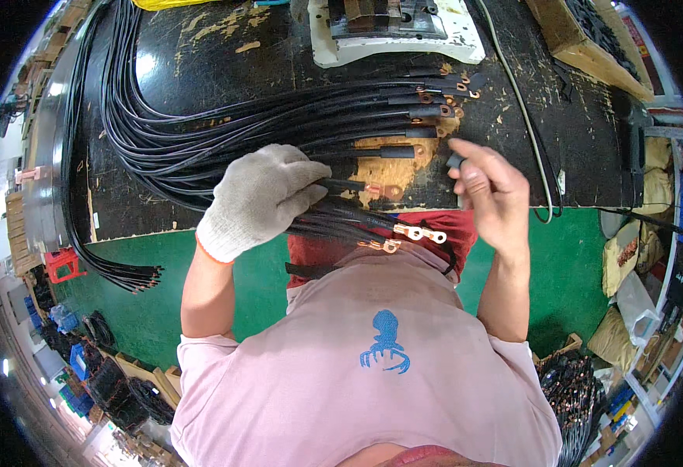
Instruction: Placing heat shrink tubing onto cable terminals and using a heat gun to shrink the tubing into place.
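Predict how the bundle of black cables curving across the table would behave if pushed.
The bundle of black cables would probably flex springily rather than flop, since it shows one broad, smooth bend. It is likely heavy, given the many cables and copper lugs. Its lug ends may shift separately, as they lie fanned out.

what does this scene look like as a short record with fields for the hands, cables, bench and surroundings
left hand: in a grey knit glove, closed on a black cable with a flat copper lug
right hand: bare, pinching a small dark grey piece
cables: long black cables, bunched, many tipped with copper ring lugs
bench: worn black bench top
far side: white machine base
far right: pale wooden box holding dark pieces
floor: green floor
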Demonstrator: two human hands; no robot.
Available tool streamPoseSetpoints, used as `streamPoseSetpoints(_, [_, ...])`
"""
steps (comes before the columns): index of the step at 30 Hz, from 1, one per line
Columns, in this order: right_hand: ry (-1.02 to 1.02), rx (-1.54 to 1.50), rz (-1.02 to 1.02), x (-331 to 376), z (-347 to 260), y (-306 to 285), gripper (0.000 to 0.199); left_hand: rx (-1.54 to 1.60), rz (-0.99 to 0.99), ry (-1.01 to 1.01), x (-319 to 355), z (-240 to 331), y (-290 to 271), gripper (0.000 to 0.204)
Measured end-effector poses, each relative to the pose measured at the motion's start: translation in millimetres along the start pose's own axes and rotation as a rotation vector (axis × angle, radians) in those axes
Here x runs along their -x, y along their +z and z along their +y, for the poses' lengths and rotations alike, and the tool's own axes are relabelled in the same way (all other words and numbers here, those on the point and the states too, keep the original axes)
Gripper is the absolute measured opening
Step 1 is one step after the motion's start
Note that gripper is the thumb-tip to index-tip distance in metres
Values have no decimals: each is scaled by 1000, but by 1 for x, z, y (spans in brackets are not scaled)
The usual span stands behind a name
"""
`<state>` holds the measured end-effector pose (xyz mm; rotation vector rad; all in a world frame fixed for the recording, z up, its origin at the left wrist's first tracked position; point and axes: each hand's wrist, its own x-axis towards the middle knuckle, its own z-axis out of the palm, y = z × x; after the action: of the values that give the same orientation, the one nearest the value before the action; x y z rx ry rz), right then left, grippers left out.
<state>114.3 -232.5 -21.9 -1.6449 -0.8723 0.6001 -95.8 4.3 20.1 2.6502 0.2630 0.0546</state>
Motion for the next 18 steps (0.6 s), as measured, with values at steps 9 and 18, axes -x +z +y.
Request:
streamPoseSetpoints(9, [-45, -49, -86, 2, 0, 22, 29, -118, 269, 35, -7, -7, 18, 25])
streamPoseSetpoints(18, [26, -133, -37, -6, -4, 43, 26, -116, 288, 50, -7, -9, 20, 23])
